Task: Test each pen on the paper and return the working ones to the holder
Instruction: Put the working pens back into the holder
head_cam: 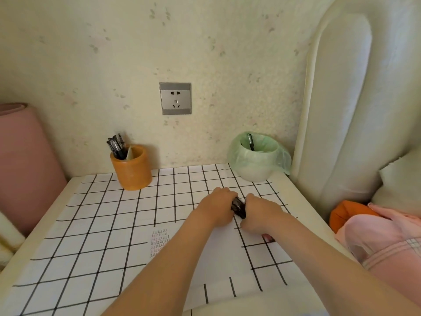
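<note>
Both my hands meet over the right half of the table on a bundle of dark pens [238,207]. My left hand [217,207] grips the bundle's left end and my right hand [259,214] grips its right end, fingers curled round it. How many pens are in the bundle is hidden. A white sheet of paper [225,258] lies under my forearms, with small printed marks [159,244] on its left part. The orange pen holder [133,171] stands at the back left with several black pens [117,147] upright in it.
A white bin lined with a green bag [258,156] stands at the back right with one black pen [250,142] in it. A checked cloth [102,224] covers the table. Wall with a socket [175,98] behind; pink roll [25,160] left; bed and cushions [355,110] right.
</note>
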Demonstrator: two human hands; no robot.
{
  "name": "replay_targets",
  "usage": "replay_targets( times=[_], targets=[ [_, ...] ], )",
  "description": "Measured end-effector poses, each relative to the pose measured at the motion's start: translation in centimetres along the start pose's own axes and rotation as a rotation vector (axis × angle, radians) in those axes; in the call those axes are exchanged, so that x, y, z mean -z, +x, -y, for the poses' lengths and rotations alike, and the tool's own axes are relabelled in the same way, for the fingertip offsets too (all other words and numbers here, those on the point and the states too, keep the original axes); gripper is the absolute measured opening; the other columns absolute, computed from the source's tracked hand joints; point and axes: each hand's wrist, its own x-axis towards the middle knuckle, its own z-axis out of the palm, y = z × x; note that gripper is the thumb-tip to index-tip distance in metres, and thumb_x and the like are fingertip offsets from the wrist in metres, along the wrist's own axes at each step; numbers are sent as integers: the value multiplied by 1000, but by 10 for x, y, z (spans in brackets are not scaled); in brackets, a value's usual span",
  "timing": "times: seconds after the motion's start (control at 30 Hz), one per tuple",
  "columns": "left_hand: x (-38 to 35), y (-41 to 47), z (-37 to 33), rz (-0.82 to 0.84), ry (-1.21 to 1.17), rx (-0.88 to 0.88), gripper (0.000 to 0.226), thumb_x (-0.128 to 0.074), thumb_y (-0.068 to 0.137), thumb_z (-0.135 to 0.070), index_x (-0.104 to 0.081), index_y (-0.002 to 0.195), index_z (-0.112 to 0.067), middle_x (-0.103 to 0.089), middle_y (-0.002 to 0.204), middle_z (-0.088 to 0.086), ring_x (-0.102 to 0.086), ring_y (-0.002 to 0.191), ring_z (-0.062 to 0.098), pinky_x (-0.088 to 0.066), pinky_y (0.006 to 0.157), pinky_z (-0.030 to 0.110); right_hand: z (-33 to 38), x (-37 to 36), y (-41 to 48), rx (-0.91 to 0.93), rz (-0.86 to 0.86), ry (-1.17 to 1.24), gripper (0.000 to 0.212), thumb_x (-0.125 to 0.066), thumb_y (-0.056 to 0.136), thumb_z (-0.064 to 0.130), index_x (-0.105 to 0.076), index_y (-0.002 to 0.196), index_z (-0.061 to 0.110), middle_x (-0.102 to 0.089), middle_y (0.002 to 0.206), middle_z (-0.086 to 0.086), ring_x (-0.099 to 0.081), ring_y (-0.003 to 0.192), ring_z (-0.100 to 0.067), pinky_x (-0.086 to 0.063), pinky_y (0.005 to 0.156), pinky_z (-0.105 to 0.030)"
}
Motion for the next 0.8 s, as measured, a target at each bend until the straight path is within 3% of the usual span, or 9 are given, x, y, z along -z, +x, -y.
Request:
replay_targets(
  times=[0.2, 0.33, 0.4, 0.5, 0.67, 0.8],
  targets=[
    [1, -4, 5, -10, -131, 28, 63, -60, 93, -24, -35, 150, -23, -47, 137, 6, -44, 128, 24, -41, 104, 39, 4, -12, 1, 64, 1, 9, 31, -48, 94, 12, -42, 125, 7, -56, 118, -12, -56, 98, -26, -40, 73, -32],
    [22, -10, 11, -11, -374, 67, 66, -59, 93, -18, -31, 152, -24, -46, 137, 4, -54, 116, 21, -43, 94, 27, 7, -2, 6, 152, -12, 119, 32, -47, 93, 8, -42, 124, 8, -55, 110, -11, -52, 85, -22, -40, 66, -30],
    [39, -11, 14, -24, -575, 148, 54, -53, 93, -16, -40, 145, -26, -57, 126, 5, -61, 96, 19, -51, 85, 32, 11, 7, 9, 206, -7, 237, 28, -46, 96, 11, -41, 124, 10, -53, 96, -5, -53, 77, -19, -38, 58, -30],
    [62, -16, 22, -130, -720, 189, 27, -54, 97, -26, -56, 124, -27, -62, 104, 1, -59, 72, 14, -48, 68, 27, 25, 18, 10, 261, 35, 445, 29, -43, 100, 16, -38, 129, 15, -56, 93, -3, -59, 79, -19, -45, 64, -32],
    [91, -28, 43, -296, -743, 124, 8, -61, 96, -19, -66, 103, -20, -62, 88, -1, -53, 62, 13, -48, 63, 26, 60, 28, 11, 283, 85, 734, 15, -46, 98, 19, -47, 113, 22, -64, 87, -8, -60, 71, -16, -48, 62, -34],
    [113, -38, 62, -321, -701, 111, 8, -61, 97, -22, -65, 101, -18, -62, 86, -5, -53, 62, 9, -44, 61, 23, 88, 32, 19, 323, 62, 810, 9, -49, 95, 19, -52, 102, 24, -64, 90, -8, -60, 78, -20, -51, 70, -43]
  ],
)
